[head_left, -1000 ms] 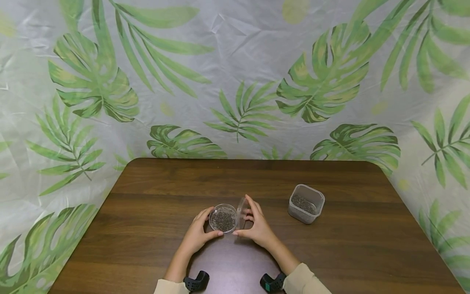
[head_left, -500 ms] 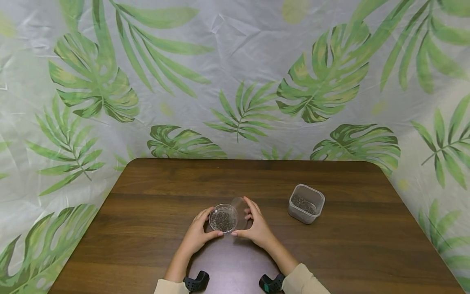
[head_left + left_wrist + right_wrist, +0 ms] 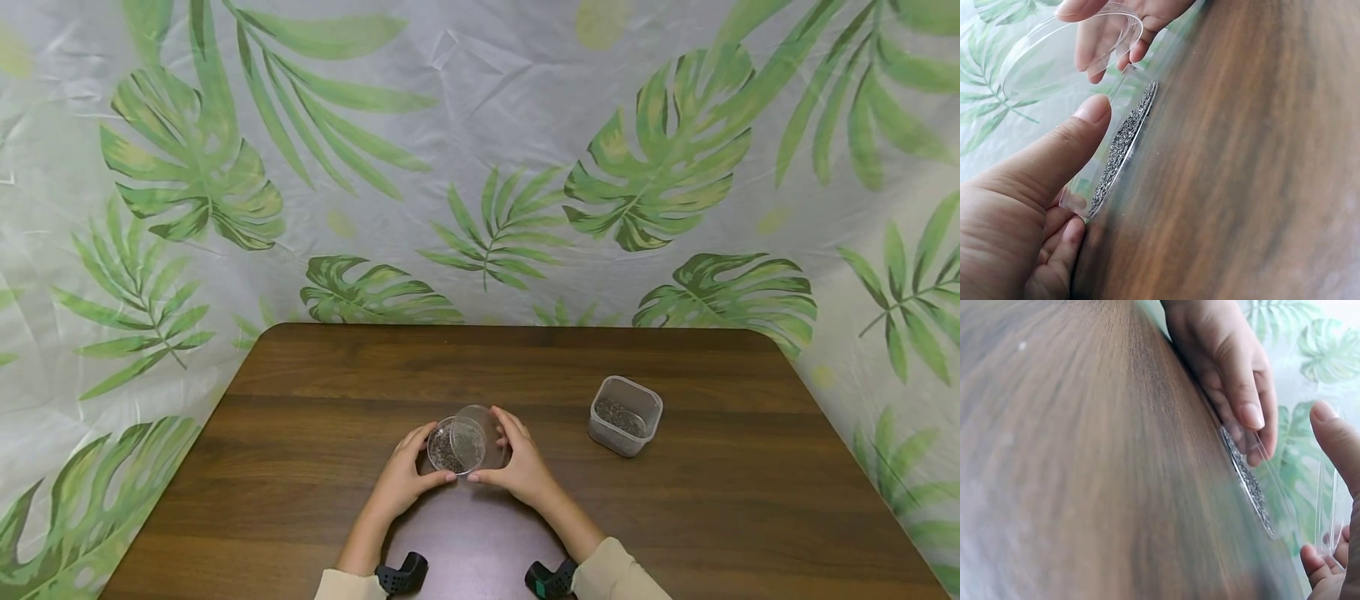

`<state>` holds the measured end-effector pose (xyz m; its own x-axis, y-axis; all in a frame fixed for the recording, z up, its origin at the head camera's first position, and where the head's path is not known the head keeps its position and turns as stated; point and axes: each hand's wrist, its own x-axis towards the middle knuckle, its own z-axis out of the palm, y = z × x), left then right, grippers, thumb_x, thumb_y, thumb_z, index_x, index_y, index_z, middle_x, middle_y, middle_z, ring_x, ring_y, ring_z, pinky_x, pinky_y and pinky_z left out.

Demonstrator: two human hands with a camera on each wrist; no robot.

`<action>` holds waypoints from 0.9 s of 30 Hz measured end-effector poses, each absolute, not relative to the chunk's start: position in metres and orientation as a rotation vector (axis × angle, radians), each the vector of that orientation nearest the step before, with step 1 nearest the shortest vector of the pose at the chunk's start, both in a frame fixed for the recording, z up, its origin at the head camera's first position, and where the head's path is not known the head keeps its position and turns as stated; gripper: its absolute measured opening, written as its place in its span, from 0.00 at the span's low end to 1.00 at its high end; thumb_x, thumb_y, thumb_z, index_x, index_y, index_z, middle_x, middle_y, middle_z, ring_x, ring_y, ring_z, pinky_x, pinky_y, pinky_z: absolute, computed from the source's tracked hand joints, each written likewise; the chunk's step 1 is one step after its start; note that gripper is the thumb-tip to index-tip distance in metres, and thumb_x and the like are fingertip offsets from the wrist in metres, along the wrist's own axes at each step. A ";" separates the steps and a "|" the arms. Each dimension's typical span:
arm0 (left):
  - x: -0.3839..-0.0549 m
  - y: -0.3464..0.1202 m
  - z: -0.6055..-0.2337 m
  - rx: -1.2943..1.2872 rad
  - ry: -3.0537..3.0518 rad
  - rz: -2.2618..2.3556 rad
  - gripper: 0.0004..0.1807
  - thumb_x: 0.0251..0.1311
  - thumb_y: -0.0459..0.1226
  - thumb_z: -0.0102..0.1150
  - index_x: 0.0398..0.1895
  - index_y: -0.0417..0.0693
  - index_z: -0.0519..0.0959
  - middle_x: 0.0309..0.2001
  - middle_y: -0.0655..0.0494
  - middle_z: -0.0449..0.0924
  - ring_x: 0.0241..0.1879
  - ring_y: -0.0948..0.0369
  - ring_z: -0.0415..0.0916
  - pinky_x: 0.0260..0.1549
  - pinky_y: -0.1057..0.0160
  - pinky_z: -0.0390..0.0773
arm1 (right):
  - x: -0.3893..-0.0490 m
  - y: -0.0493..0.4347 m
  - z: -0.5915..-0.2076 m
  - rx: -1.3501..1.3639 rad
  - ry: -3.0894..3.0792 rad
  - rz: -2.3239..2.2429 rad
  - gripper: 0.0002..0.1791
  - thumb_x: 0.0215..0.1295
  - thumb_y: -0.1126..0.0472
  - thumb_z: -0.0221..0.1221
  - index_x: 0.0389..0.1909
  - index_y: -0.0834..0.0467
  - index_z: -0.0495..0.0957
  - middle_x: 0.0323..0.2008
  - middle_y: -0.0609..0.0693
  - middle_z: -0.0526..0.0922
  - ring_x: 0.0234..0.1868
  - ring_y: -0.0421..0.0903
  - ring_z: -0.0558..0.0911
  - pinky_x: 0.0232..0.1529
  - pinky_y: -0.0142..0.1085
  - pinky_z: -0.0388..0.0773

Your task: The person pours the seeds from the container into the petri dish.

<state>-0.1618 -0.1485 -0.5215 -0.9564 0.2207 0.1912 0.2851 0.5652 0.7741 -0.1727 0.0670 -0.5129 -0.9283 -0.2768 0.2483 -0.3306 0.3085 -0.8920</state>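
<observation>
A clear petri dish (image 3: 440, 451) sits on the table, with dark grey granules (image 3: 1121, 147) heaped in its bottom. My left hand (image 3: 403, 475) grips the dish by its side, thumb at the near edge and fingers round the far side. Between thumb and fingers my right hand (image 3: 523, 463) holds the clear petri dish lid (image 3: 492, 435). The lid overlaps the right half of the dish in the head view. From the left wrist, the lid (image 3: 1029, 69) shows tilted and raised above the dish, apart from its rim.
To the right on the brown wooden table (image 3: 720, 483) stands a clear plastic tub (image 3: 626, 444) with similar dark granules (image 3: 618, 417) in it. A leaf-patterned sheet (image 3: 495, 108) hangs behind the table.
My right hand has brought the lid leftward over the dish, turning it from nearly upright to flatter. The left hand and the dish have stayed in place.
</observation>
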 end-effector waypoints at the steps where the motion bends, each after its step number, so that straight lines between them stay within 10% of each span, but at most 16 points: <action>1: -0.162 -0.149 -0.522 -0.440 -2.715 -1.359 0.46 0.40 0.52 0.68 0.62 0.40 0.62 0.58 0.46 0.65 0.50 0.50 0.68 0.48 0.48 0.66 | -0.173 0.067 -0.513 0.590 -2.498 1.719 0.55 0.32 0.55 0.75 0.65 0.61 0.57 0.60 0.54 0.62 0.48 0.53 0.71 0.48 0.47 0.68; 27: -0.162 -0.149 -0.522 -0.435 -2.706 -1.381 0.47 0.38 0.51 0.69 0.62 0.39 0.62 0.59 0.45 0.63 0.51 0.50 0.67 0.50 0.47 0.64 | -0.180 0.057 -0.523 0.679 -2.592 1.552 0.56 0.35 0.47 0.73 0.64 0.66 0.57 0.59 0.57 0.61 0.51 0.52 0.71 0.50 0.44 0.69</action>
